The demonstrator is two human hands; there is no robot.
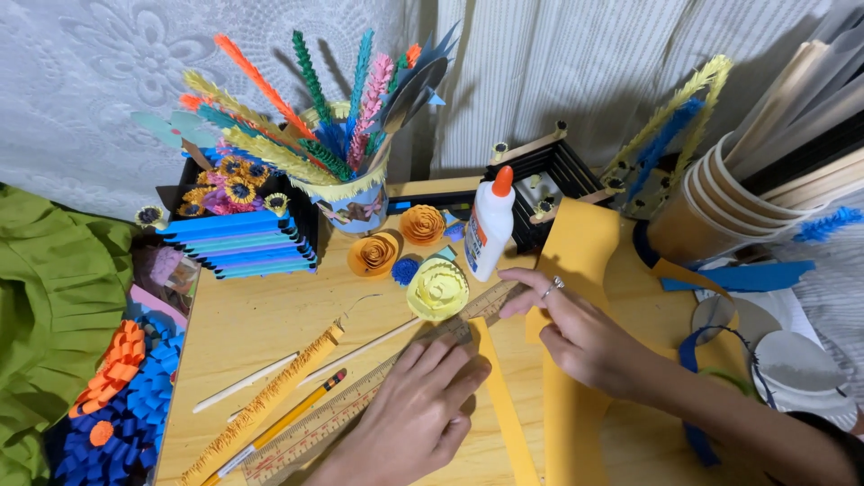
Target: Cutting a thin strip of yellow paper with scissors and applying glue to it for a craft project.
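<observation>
On wooden desk point(270, 315): left hand point(423, 396) flat, fingers spread, pinning ruler point(360, 409); right hand point(576, 333) fingertips pressing orange paper point(576, 270), gripping nothing. Risk: ruler skids, nudging yellow paper rose point(437, 288) or glue bottle point(490, 225).

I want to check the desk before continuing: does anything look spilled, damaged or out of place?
Nothing stands out. The white glue bottle with orange cap stands upright and closed, with no glue spilled. The left hand presses the clear plastic ruler flat, and the right hand rests on the yellow paper sheet. The desk is crowded, but nothing is damaged.
</observation>
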